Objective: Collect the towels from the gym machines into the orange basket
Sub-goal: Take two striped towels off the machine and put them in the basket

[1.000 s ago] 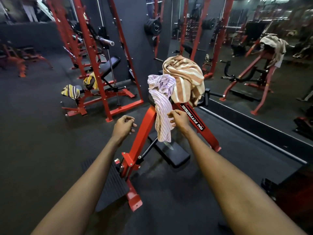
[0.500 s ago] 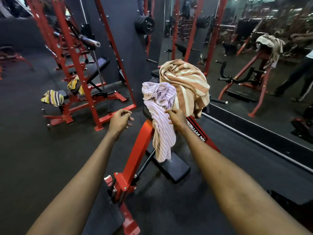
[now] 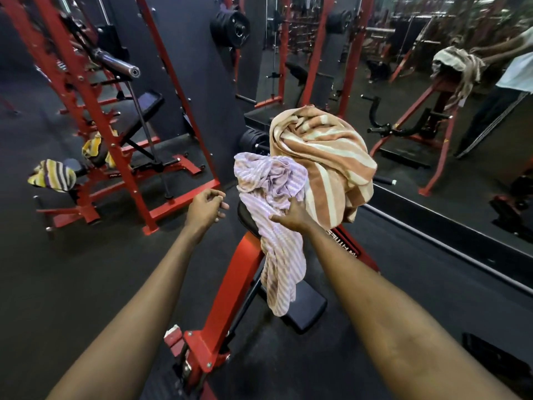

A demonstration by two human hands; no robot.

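Observation:
A lilac striped towel (image 3: 277,243) hangs over the top pad of a red gym machine (image 3: 230,287) in front of me. My right hand (image 3: 291,215) grips this towel near its upper part. Right behind it lies a bunched orange-and-cream striped towel (image 3: 326,157) on the same machine. My left hand (image 3: 206,207) hovers just left of the lilac towel, fingers loosely curled, holding nothing. Further left, a yellow-and-dark striped towel (image 3: 53,176) and another yellow one (image 3: 92,145) lie on a bench in a red rack. The orange basket is out of sight.
A red squat rack (image 3: 95,111) with a barbell (image 3: 115,63) stands at the left. A mirror wall (image 3: 432,116) runs along the right, reflecting the machine, towels and a person. A black foot pad (image 3: 302,307) sits below the machine on the dark rubber floor.
I have come closer to the machine. My right hand slid up the lilac towel from its hanging middle to near the top. My left hand stayed beside it, empty.

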